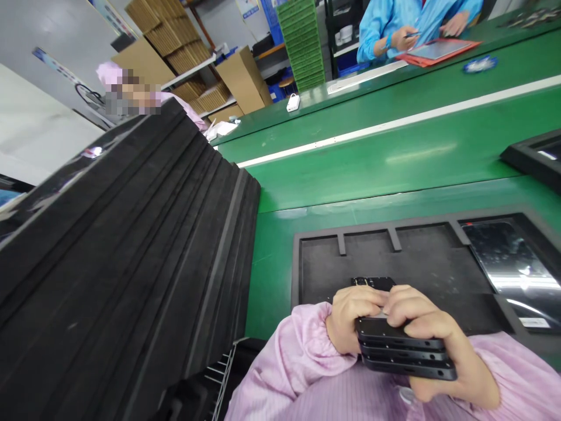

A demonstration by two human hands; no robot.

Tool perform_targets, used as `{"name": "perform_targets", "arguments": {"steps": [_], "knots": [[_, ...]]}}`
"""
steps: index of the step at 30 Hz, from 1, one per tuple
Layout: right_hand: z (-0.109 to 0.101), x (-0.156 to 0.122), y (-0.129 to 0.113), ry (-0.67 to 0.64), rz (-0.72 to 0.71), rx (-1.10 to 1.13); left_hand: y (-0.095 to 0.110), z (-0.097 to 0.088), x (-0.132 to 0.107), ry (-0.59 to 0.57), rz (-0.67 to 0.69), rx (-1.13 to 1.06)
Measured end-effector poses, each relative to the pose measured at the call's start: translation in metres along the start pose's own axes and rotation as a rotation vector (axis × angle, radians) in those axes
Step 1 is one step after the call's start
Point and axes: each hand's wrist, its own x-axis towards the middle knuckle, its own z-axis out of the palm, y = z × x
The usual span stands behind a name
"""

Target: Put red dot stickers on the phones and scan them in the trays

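The foam tray (315,275) lies on the near bench (272,257), directly in front of the person. Its compartments run left to right; the rightmost holds a flat panel (508,263), the others to its left hold none. Both hands, the left hand (350,318) and the right hand (433,339), sit over the tray's near edge, with a stack of devices (403,351) between them. The stack of foam trays (123,263) stands left of the tray. Behind runs the conveyor belt (394,152). On the far bench (438,76), a co-worker's hands (405,38) rest beside a flat board (438,49).
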Motion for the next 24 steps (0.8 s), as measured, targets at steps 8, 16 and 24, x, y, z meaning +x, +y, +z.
{"name": "perform_targets", "arguments": {"steps": [8, 16, 24], "knots": [[0.0026, 0.0006, 0.0014, 0.03, -0.032, 0.002, 0.0004, 0.0019, -0.0014, 0.023, 0.014, -0.002], [-0.0006, -0.002, 0.0026, 0.005, -0.017, 0.016, 0.0046, 0.0006, 0.0039, 0.013, 0.017, 0.034], [-0.0049, -0.0085, 0.0027, -0.013, 0.044, 0.064, -0.0027, 0.0032, -0.0007, -0.007, 0.075, 0.04]]}}
